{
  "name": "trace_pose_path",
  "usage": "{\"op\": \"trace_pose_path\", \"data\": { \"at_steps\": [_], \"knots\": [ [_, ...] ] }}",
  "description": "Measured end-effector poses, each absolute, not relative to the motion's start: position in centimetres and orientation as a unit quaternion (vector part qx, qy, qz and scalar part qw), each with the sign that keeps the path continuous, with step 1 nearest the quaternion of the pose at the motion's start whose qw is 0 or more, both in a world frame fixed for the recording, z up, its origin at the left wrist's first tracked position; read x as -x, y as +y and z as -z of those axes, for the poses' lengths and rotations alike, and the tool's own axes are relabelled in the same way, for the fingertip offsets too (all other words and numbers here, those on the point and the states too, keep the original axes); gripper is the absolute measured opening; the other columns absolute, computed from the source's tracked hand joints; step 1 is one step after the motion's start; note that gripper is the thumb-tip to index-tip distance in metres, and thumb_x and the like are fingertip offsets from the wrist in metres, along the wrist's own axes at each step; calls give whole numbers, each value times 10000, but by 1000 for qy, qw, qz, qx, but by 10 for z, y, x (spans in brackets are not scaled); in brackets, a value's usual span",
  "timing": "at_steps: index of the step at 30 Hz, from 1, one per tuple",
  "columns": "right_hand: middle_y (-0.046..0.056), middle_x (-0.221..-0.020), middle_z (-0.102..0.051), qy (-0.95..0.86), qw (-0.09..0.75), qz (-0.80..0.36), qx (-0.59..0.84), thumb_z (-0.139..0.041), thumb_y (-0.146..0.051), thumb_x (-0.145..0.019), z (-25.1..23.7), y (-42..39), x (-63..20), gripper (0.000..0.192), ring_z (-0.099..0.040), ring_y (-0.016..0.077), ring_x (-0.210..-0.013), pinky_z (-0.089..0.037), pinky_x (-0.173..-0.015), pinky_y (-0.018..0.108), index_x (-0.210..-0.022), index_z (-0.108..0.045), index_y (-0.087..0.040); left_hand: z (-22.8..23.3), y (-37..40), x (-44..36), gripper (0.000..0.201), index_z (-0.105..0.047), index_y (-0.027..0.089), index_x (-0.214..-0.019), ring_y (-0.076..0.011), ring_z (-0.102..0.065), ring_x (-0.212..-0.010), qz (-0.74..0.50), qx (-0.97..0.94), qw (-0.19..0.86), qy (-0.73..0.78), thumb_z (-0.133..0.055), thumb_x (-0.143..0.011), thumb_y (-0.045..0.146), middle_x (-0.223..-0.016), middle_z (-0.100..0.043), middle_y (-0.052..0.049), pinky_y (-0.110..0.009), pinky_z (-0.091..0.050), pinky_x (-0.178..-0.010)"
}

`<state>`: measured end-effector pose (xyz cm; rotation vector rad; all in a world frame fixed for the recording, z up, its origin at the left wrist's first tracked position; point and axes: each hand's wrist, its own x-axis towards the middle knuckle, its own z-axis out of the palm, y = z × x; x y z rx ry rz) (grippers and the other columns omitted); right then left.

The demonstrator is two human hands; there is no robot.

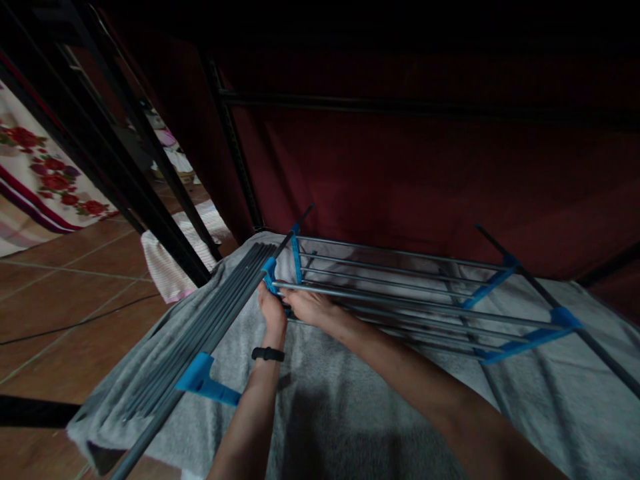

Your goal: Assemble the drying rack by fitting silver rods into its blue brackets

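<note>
Rack rails [400, 277] of grey metal run between blue plastic side brackets, and both hands meet at the near-left corner. The left hand [273, 310] is closed around the blue corner connector [270, 273] on the dark upright pole [235, 317]. The right hand [310, 307] grasps the end of a front rail. It looks like a rail end being seated into the joint; the next push would need the tube lined up squarely with its socket. The frame lies on a grey blanket [350, 400] before a maroon curtain [400, 167]. Its rails run left to right across the view, and the loose poles angle toward the tiled floor [60, 287].
</note>
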<state>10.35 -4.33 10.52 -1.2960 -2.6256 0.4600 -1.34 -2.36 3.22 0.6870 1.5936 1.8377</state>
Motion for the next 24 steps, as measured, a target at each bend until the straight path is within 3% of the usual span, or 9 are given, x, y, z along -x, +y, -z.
{"op": "trace_pose_path", "data": {
  "at_steps": [10,16,24],
  "knots": [
    [96,-1256,-757,-888,83,-91,443,-393,-212,-1086,-101,-44,-102,386,-722,242,-1065,-564,-966,357,-1412,-600,-199,-33,-24,13,604,-460,247,-615,-154,-420,-565,-681,-248,309,616,-375,-1003,702,-599,-463,5,-301,-389,-532],
    [97,-1251,-760,-883,82,-141,440,-438,-285,-1086,-102,-44,-103,352,-739,270,-1084,-589,-903,365,-1386,-610,-221,-33,-23,13,579,-449,246,-623,-144,-406,-566,-698,-233,310,602,-442,-986,697,-605,-447,19,-290,-385,-536],
    [136,-1266,-754,-889,101,-65,442,-349,-242,-1101,-99,-49,-100,418,-745,280,-1091,-580,-949,388,-1451,-568,-175,-37,-24,13,470,-499,224,-682,-125,-389,-565,-713,-257,309,574,-478,-1012,558,-616,-435,39,-259,-373,-534]
  ]
}}
